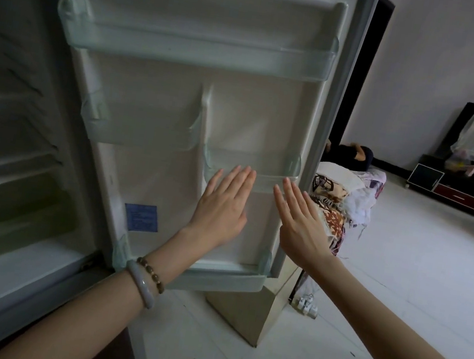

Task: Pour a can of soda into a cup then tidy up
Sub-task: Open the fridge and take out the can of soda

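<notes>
Flat by fridge door (179, 103): left hand (220, 207), right hand (300, 222) at its 3 o'clock, fingers straight, gripping nothing. No soda can or cup in view. Risks slamming door and jolting shelf (248, 175) at 12 o'clock if shoved hard.

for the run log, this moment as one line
fridge door open | left hand open, at door's inside | right hand open, beside it | can, cup: not in view

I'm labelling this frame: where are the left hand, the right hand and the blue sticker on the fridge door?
left hand (222, 208): head view, back of the hand.
right hand (302, 229): head view, back of the hand.
blue sticker (141, 217): head view, its middle.
</notes>
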Tool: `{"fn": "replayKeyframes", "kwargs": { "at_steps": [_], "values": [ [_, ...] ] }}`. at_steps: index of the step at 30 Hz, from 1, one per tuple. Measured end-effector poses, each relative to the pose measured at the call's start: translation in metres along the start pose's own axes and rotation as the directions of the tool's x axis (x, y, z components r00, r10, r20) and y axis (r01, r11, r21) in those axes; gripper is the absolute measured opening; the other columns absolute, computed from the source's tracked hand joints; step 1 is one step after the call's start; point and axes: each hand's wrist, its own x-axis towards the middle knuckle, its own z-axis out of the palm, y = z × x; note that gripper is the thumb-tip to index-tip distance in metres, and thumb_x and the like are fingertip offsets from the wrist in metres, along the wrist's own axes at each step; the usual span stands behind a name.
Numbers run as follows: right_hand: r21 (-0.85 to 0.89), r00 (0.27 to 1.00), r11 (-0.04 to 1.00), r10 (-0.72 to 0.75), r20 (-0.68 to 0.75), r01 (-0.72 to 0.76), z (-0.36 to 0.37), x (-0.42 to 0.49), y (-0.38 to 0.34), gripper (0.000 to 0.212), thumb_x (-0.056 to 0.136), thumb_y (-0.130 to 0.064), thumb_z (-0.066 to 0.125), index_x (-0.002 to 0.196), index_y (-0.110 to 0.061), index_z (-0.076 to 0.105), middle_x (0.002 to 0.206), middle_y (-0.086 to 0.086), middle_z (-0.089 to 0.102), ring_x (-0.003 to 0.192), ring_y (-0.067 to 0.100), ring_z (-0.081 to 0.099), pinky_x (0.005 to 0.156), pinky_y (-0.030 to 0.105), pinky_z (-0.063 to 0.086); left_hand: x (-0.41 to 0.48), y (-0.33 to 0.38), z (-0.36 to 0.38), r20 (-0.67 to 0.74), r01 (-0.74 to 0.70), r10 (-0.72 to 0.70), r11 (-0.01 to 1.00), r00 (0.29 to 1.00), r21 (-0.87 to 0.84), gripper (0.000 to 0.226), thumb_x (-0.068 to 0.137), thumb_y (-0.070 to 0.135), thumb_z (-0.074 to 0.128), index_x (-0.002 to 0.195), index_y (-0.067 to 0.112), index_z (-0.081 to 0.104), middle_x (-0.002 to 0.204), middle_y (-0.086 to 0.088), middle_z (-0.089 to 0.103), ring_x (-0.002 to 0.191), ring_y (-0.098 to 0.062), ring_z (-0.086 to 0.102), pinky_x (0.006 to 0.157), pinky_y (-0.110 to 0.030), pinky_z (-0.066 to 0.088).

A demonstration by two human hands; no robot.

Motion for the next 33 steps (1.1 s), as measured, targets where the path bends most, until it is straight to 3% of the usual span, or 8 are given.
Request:
{"fn": "replayKeyframes", "kwargs": {
  "at_steps": [11,16,20,27,33],
  "values": [
    [0.059,0.997,0.998,0.025,0.075,-0.029,0.015,0.025,0.017,0.078,0.074,0.004,0.052,0.146,0.0,0.023,0.153,0.02,0.02,0.143,0.031,0.012,0.114,0.046,0.011,0.027,0.003,0.012,0.056,0.068,-0.071,0.996,0.996,0.06,0.074,0.092,0.029,0.044,0.15,0.011,0.001,0.159,-0.004,0.005,0.146,-0.017,0.0,0.117,-0.04,-0.007],
    [0.074,0.995,0.997,0.008,0.095,-0.015,0.021,0.028,0.02,0.077,0.078,0.002,0.047,0.149,-0.003,0.015,0.155,0.019,0.006,0.144,0.03,0.002,0.116,0.043,0.005,0.031,0.003,0.014,0.064,0.077,-0.082,0.994,0.995,0.073,0.075,0.093,0.028,0.043,0.15,0.012,-0.003,0.159,-0.003,0.002,0.146,-0.017,-0.003,0.116,-0.039,-0.009],
    [0.061,0.997,0.998,0.015,0.071,-0.019,0.022,0.026,0.019,0.078,0.074,0.003,0.053,0.146,0.0,0.025,0.153,0.022,0.019,0.143,0.032,0.013,0.115,0.047,0.013,0.028,0.002,0.016,0.063,0.073,-0.079,0.994,0.995,0.079,0.073,0.094,0.026,0.041,0.15,0.012,-0.004,0.159,-0.003,0.0,0.146,-0.016,-0.005,0.117,-0.039,-0.009],
    [0.116,0.999,0.993,-0.003,0.034,-0.001,0.013,0.02,0.002,0.079,0.07,0.002,0.056,0.144,0.002,0.028,0.15,0.023,0.028,0.141,0.033,0.024,0.114,0.046,0.019,0.013,0.0,0.009,0.053,0.079,-0.085,0.992,0.995,0.101,0.074,0.093,0.026,0.043,0.15,0.012,-0.001,0.159,-0.004,0.002,0.146,-0.017,-0.003,0.116,-0.038,-0.009],
    [0.187,0.991,0.974,-0.132,0.011,0.128,0.003,0.016,-0.035,0.076,0.072,-0.002,0.059,0.143,0.001,0.032,0.149,0.023,0.03,0.14,0.032,0.022,0.113,0.048,0.018,-0.033,-0.018,-0.007,0.04,0.218,-0.226,0.964,0.973,0.152,0.075,0.092,0.025,0.048,0.15,0.013,0.002,0.159,-0.003,0.002,0.146,-0.017,0.0,0.113,-0.037,-0.011]
  ]
}}
